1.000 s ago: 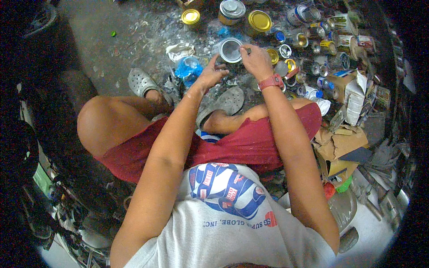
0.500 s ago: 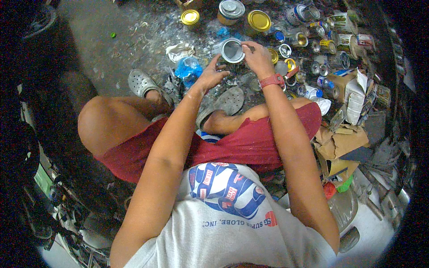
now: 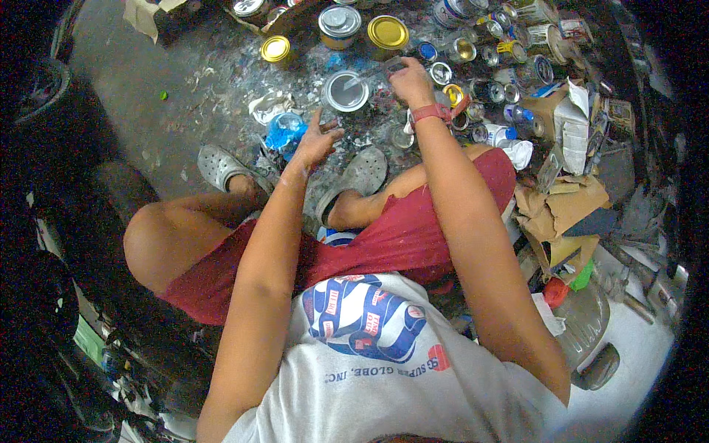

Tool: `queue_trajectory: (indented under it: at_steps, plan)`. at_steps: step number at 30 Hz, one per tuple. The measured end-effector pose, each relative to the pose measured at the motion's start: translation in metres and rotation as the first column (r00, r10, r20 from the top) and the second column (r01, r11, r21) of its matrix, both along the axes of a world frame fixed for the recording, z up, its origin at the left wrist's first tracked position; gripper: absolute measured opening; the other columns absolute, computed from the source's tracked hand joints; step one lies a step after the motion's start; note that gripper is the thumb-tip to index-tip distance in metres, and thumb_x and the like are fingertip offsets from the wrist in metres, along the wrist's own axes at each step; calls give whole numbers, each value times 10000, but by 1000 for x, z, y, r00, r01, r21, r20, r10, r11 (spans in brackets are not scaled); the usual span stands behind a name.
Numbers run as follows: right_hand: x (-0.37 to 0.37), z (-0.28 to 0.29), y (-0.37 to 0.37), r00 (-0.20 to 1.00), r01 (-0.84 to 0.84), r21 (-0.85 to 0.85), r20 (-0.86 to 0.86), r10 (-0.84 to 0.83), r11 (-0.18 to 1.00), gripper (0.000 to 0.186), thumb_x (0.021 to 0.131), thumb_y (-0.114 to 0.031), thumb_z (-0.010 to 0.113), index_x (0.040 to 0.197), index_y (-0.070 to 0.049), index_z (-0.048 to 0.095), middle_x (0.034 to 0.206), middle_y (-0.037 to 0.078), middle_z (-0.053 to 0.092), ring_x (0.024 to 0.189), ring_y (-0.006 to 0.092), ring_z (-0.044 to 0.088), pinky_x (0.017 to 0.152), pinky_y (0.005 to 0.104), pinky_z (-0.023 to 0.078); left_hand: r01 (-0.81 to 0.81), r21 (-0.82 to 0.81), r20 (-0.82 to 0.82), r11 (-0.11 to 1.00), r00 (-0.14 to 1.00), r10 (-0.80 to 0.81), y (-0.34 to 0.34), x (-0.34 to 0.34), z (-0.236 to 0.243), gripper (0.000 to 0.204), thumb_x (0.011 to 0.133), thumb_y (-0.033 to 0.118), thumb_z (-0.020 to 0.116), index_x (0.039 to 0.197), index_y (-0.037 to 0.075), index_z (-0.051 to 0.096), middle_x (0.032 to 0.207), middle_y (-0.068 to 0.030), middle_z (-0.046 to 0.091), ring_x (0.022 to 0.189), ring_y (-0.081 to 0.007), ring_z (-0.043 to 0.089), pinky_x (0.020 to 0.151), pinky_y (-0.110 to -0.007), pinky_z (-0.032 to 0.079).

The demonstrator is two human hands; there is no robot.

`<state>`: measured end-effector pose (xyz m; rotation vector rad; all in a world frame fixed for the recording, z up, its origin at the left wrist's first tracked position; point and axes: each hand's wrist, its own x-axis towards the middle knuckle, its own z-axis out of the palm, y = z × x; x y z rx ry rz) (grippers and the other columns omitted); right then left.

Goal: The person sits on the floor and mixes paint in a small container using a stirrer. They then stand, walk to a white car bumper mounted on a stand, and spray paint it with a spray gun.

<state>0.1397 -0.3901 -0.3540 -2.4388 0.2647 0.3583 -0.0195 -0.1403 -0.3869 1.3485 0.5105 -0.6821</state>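
An unlidded paint can (image 3: 346, 91) with a silvery rim and grey inside stands on the stained floor ahead of me. My right hand (image 3: 410, 83) is to the right of it, closed on a flat, dark spatula-like tool (image 3: 393, 68). A pale strip stretches from near that tool over the can's mouth; whether it belongs to the tool is unclear. My left hand (image 3: 319, 140) hovers just below the can, fingers apart, with nothing in it. Beside this hand lie a crumpled blue plastic bag (image 3: 285, 131) and a white rag (image 3: 272, 108).
Beyond the can stand a grey-lidded can (image 3: 340, 26) and yellow-lidded cans (image 3: 388, 32) (image 3: 275, 49). Several cans and jars crowd the right side, near a torn cardboard box (image 3: 569, 125) and brown cardboard scraps (image 3: 554, 203). My shoes (image 3: 362, 173) are close to the can.
My right hand has left the can's rim and now holds the flat tool. My left hand has drawn slightly away from the can. The whole view has shifted a little.
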Motion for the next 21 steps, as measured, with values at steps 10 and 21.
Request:
queue_trajectory:
  at_steps: [10, 21]
  plan:
    - [-29, -30, -23, 967, -217, -539, -5, 255, 814, 1014, 736, -312, 939, 1579, -92, 420, 1455, 210, 579, 1278, 473, 614, 1097, 553, 509, -59, 108, 27, 992, 998, 56, 12, -53, -19, 750, 1021, 182, 741, 1649, 54, 351, 1378, -131, 683, 1139, -208, 689, 970, -349, 575]
    - [-43, 160, 16, 886, -463, -355, -172, 430, 812, 993, 703, -472, 892, 1474, -6, 473, 1194, 302, 735, 1093, 493, 725, 930, 536, 588, -59, 636, 530, 769, 758, -380, -30, -28, 90, 683, 947, 389, 798, 1495, 42, 584, 1419, -244, 668, 1261, -397, 676, 1080, -440, 533]
